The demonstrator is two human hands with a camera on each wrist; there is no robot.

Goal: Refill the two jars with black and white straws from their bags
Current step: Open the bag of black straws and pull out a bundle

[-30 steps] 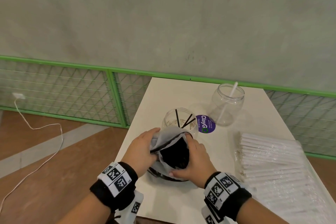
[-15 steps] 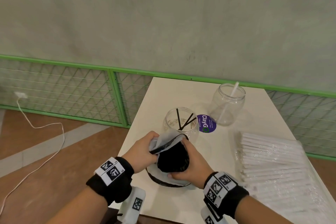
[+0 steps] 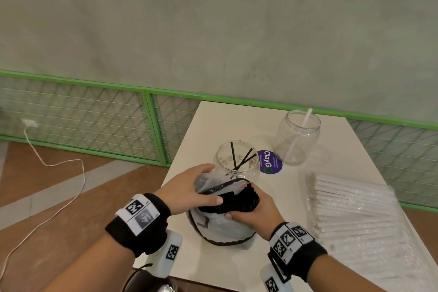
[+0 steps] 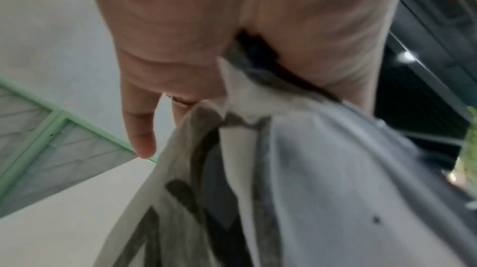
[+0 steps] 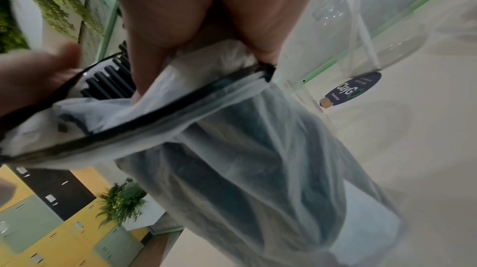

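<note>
A white see-through bag (image 3: 222,225) with black trim stands at the table's near edge, and black straws (image 3: 237,200) poke out of its mouth. My left hand (image 3: 187,189) grips the bag's rim (image 4: 258,91), its thumb stretched over the straw tips. My right hand (image 3: 254,211) pinches the opposite rim (image 5: 206,91) and wraps the straw bundle (image 5: 108,81). Just behind stands a round jar (image 3: 246,173) holding three black straws. A taller jar (image 3: 298,135) further back holds one white straw. A clear bag of white straws (image 3: 360,216) lies at the right.
A purple ClayGo sticker (image 3: 270,161) is stuck on the white table (image 3: 213,125) between the jars. A green mesh railing (image 3: 151,123) runs behind and to the left. A white cable (image 3: 59,187) trails over the wooden floor at the left.
The bag's rim has slid down, so the black straws' tips now stick out of its mouth. My left thumb has moved across them; both hands still hold the bag.
</note>
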